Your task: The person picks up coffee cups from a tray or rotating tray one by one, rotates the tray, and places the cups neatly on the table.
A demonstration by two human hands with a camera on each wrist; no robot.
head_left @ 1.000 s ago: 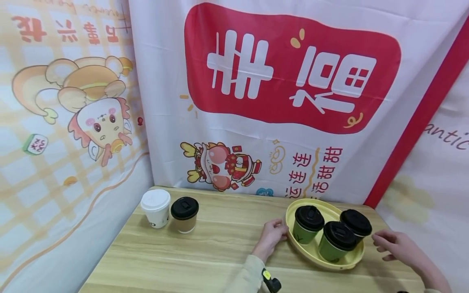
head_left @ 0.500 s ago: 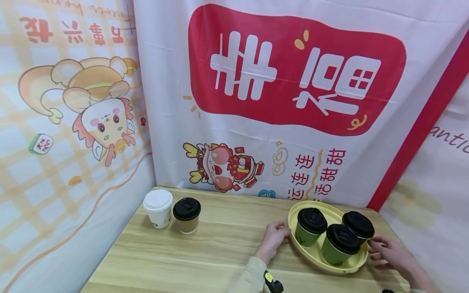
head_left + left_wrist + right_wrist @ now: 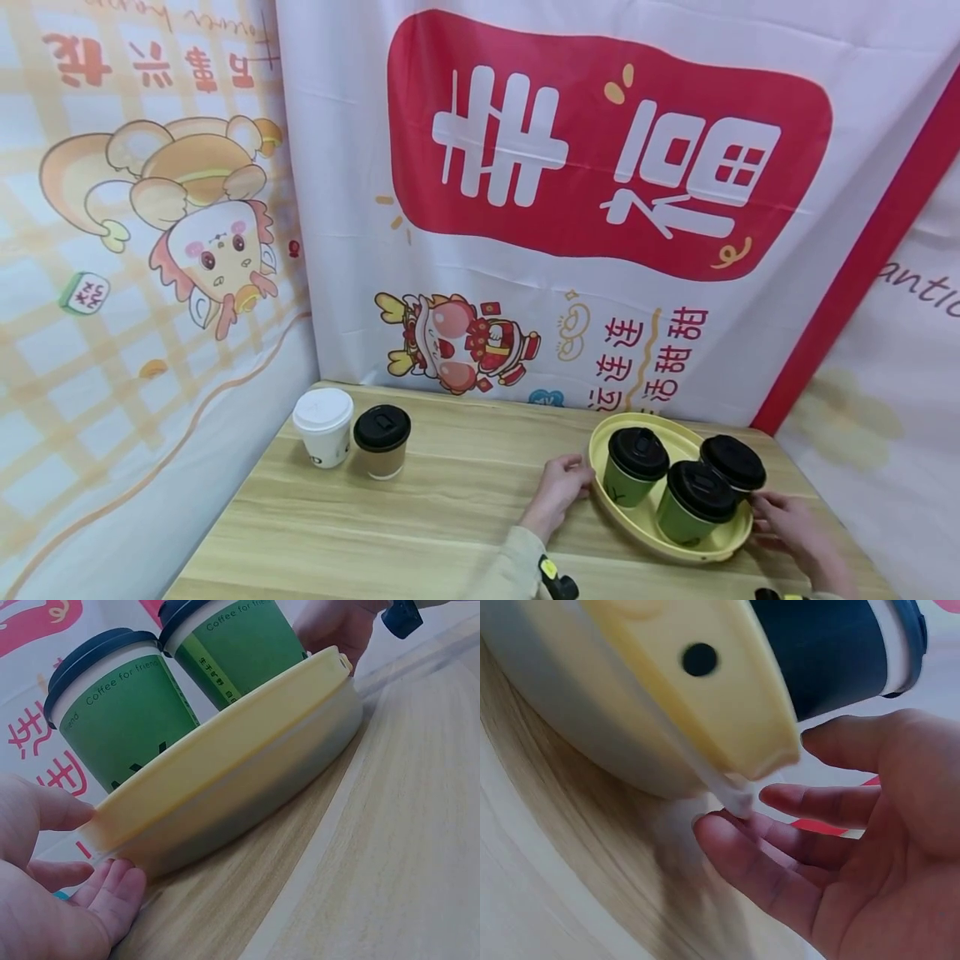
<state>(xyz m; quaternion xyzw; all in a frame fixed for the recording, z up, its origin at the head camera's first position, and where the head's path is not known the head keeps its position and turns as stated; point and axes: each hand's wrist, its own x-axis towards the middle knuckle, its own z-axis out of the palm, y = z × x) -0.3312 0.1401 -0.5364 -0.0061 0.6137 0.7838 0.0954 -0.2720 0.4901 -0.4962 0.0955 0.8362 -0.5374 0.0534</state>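
A yellow oval tray [image 3: 678, 435] stands on the table at the right, carrying two green paper coffee cups [image 3: 628, 490] with black lids and a dark cup [image 3: 733, 461], also black-lidded. My left hand [image 3: 558, 492] holds the tray's left edge; in the left wrist view its thumb [image 3: 67, 810] lies against the rim and the fingers curl below it. At the opposite edge my right hand [image 3: 793, 527] grips the tray. In the right wrist view the right thumb [image 3: 840, 742] is at the rim, beside the dark cup [image 3: 821, 656], with the fingertips under the edge.
A white cup [image 3: 324, 427] with a white lid stands at the left back of the wooden table [image 3: 420, 542]. Beside it is a brown cup [image 3: 382, 442] with a black lid. A printed cloth [image 3: 517, 350] hangs behind the table.
My right hand has come in from the right and taken hold of the tray's right edge. My left hand stays at the left edge. The view has shifted slightly.
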